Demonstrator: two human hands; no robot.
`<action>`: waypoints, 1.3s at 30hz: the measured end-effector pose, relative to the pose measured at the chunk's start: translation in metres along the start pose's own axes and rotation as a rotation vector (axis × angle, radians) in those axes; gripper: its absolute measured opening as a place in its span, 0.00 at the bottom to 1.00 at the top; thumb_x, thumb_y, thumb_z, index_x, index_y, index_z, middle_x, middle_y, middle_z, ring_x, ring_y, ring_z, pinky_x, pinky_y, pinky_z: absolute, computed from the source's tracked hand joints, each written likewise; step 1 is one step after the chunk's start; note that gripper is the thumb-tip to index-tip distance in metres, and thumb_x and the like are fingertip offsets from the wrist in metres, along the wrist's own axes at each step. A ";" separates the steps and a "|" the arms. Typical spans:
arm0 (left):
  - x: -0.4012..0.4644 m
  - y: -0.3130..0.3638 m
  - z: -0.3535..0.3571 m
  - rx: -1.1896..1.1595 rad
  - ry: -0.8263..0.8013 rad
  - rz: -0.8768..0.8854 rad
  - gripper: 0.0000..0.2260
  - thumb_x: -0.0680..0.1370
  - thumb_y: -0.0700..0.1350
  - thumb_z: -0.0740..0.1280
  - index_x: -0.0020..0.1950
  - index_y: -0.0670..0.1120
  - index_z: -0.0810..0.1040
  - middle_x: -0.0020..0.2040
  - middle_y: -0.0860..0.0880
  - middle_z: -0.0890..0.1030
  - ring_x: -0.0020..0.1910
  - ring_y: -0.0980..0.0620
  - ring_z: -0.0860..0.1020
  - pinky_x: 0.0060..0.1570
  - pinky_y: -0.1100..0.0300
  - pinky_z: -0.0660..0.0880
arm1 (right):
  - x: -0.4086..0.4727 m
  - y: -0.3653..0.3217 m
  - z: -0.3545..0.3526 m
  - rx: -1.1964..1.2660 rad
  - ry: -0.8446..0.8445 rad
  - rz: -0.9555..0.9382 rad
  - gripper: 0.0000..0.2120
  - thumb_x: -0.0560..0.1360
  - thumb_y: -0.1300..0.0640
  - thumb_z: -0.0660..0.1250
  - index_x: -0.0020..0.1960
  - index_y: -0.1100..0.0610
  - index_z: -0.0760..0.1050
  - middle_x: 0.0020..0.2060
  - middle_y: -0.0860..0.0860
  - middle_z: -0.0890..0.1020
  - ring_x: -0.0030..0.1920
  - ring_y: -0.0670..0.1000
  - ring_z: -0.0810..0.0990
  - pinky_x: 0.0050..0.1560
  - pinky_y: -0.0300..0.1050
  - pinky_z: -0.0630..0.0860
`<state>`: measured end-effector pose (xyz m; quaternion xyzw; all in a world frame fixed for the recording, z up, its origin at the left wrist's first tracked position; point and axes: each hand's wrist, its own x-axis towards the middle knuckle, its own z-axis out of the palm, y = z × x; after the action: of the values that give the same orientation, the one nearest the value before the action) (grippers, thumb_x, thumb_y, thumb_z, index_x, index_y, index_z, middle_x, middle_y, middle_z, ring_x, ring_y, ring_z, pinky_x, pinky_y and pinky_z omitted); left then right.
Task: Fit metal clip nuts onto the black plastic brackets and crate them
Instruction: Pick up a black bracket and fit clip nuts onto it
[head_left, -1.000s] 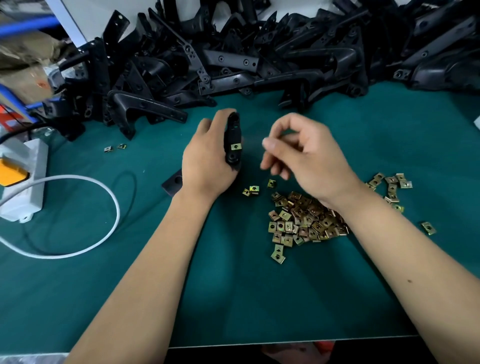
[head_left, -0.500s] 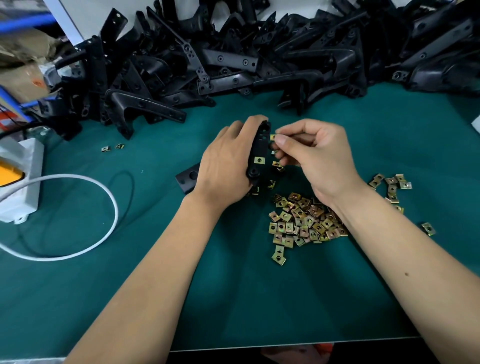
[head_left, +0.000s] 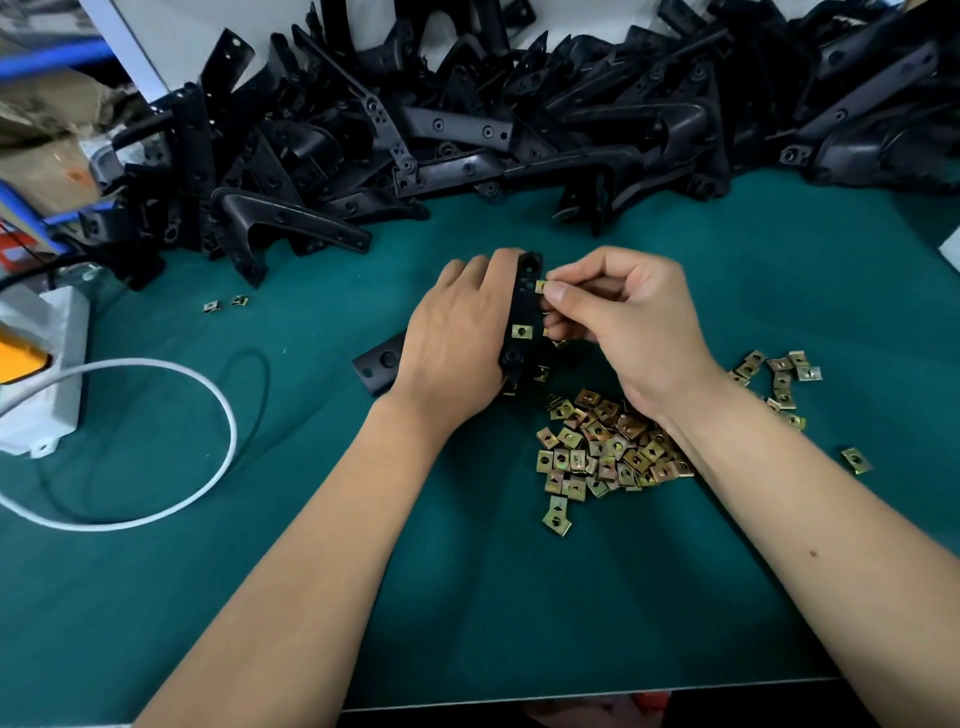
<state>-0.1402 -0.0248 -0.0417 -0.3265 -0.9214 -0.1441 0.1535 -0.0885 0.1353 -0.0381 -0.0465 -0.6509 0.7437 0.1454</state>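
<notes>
The left hand (head_left: 457, 343) grips a black plastic bracket (head_left: 523, 317), its fingers curled round the far side so that the bracket's narrow edge stands nearly upright above the green table mat (head_left: 467, 597); the bracket's other end (head_left: 378, 361) pokes out to the left of the hand, low over the mat. One clip nut (head_left: 522, 331) already sits on the bracket's edge about halfway down. The right hand (head_left: 628, 322) pinches a second clip nut (head_left: 542, 286) between thumb and forefinger, held right against the upper part of the same edge, just below the round hole at the bracket's top; whether it is seated on the plastic cannot be told. Beneath and beside the right wrist lies a heap of loose clip nuts (head_left: 602, 449), with a smaller scatter (head_left: 784, 371) to its right and two stray ones (head_left: 226, 303) well off to the left. A big pile of black brackets (head_left: 467, 124) fills the back of the table. At the left edge sits a white box (head_left: 44, 364) with a white cable (head_left: 156, 441) looping over the mat
</notes>
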 end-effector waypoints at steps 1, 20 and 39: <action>0.000 0.001 0.000 0.014 -0.006 0.002 0.24 0.74 0.43 0.71 0.68 0.43 0.70 0.56 0.45 0.78 0.52 0.42 0.73 0.48 0.51 0.70 | 0.000 -0.001 0.000 0.003 0.000 0.010 0.04 0.75 0.71 0.72 0.46 0.64 0.82 0.34 0.53 0.85 0.34 0.52 0.83 0.39 0.42 0.81; 0.002 0.018 0.000 0.179 -0.012 -0.054 0.27 0.72 0.38 0.72 0.69 0.44 0.67 0.58 0.45 0.75 0.54 0.43 0.72 0.53 0.53 0.70 | 0.002 -0.008 -0.004 -0.011 0.003 0.256 0.04 0.77 0.64 0.73 0.51 0.60 0.84 0.40 0.53 0.84 0.38 0.50 0.80 0.37 0.40 0.78; 0.005 0.031 0.007 0.200 0.007 -0.117 0.23 0.75 0.36 0.68 0.67 0.44 0.66 0.58 0.44 0.75 0.54 0.43 0.72 0.53 0.54 0.69 | -0.004 -0.007 0.002 0.158 -0.007 0.288 0.09 0.79 0.65 0.69 0.40 0.60 0.81 0.35 0.51 0.81 0.36 0.46 0.75 0.34 0.38 0.70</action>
<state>-0.1253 0.0035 -0.0408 -0.2548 -0.9481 -0.0612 0.1801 -0.0844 0.1329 -0.0309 -0.1251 -0.5774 0.8059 0.0379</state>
